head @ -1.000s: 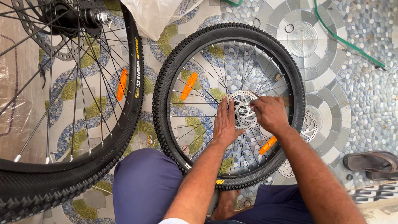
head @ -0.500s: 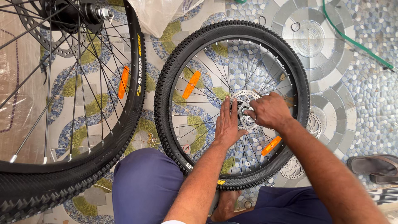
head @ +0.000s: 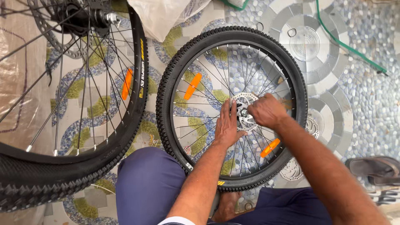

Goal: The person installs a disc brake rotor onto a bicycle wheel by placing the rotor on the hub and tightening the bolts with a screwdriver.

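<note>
At frame centre, left hand (head: pixel 227 125) lies flat steadying the wheel (head: pixel 231 108); right hand (head: pixel 266 111) pinches the hub (head: pixel 243 113): best kept square.

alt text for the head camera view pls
Seen from above, a person's left hand lies flat on the spokes of a bicycle wheel lying on a patterned tile floor, while the right hand grips its silver brake disc. A second wheel lies to the left.

The hub of the small wheel (head: pixel 231 108) is covered by the right hand (head: pixel 266 111), so its grip cannot be judged; part of the brake disc (head: pixel 243 112) is perhaps masked by the left hand (head: pixel 227 125); the large wheel (head: pixel 71 100) is cut off at the left edge; the sandal (head: pixel 375 170) is cropped at the right.
</note>
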